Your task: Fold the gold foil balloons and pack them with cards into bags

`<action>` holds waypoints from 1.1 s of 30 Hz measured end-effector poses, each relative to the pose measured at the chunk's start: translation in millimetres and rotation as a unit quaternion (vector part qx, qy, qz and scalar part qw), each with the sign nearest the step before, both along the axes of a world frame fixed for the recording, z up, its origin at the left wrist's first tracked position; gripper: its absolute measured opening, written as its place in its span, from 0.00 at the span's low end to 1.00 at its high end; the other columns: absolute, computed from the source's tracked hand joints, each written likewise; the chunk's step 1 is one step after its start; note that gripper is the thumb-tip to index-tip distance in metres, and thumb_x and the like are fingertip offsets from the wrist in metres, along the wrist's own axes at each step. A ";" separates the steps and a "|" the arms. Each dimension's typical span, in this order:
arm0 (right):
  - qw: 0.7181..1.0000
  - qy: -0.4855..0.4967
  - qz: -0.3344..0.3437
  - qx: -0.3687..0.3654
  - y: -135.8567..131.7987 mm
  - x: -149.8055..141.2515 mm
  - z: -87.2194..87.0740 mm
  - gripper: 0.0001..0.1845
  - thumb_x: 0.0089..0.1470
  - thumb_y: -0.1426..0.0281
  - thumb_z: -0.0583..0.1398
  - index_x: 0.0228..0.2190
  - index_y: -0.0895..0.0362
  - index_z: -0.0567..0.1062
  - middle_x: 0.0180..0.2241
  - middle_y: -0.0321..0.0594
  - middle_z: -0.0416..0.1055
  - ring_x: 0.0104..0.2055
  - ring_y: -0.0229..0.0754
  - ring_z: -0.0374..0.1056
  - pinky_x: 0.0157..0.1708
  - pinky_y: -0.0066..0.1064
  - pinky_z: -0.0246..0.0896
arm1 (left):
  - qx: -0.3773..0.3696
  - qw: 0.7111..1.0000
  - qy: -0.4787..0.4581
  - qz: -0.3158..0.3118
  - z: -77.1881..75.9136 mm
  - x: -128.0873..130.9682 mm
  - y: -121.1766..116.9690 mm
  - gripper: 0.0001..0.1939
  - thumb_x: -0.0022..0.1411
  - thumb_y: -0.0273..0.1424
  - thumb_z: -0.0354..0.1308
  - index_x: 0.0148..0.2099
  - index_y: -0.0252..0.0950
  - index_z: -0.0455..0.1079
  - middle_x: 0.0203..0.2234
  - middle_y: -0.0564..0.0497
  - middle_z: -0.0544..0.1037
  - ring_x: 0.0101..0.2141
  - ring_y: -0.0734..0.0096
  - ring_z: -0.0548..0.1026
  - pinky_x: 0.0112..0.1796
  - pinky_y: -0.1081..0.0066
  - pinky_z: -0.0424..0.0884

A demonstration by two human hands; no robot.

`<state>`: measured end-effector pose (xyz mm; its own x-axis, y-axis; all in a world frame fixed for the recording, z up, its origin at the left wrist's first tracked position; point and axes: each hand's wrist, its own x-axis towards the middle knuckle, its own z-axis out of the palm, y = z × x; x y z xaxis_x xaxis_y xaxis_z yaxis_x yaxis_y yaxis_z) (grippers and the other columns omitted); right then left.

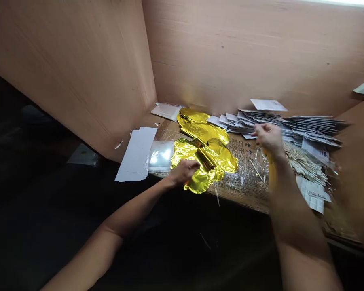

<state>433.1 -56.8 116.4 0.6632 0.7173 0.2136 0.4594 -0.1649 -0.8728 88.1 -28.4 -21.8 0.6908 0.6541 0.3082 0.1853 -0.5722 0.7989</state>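
Gold foil pieces (221,155) lie by the desk's (245,193) front edge. The left hand (184,171) curls against them, the right hand (269,138) blurs before fanned packets (314,125); neither grip can be told. A careless tug could drag foil over.

A workshop-type packing booth is suggested: a cardboard-topped surface (245,190) is enclosed by plain wooden panels (230,52), and gold foil pieces (223,152), white cards (136,155), fanned flat packets (312,126) and thin pale strips (306,165) are grouped upon it in batches.
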 end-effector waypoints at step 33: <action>0.928 -0.363 0.067 0.059 28.1 -44.1 49.4 0.11 0.70 0.67 0.58 0.39 0.56 0.80 0.41 0.44 0.72 0.42 0.43 0.65 0.48 0.37 0.61 | 0.375 0.923 -0.020 0.077 171.1 140.0 157.7 0.30 0.80 0.50 0.40 0.38 0.33 0.72 0.44 0.40 0.75 0.47 0.58 0.75 0.47 0.58 0.71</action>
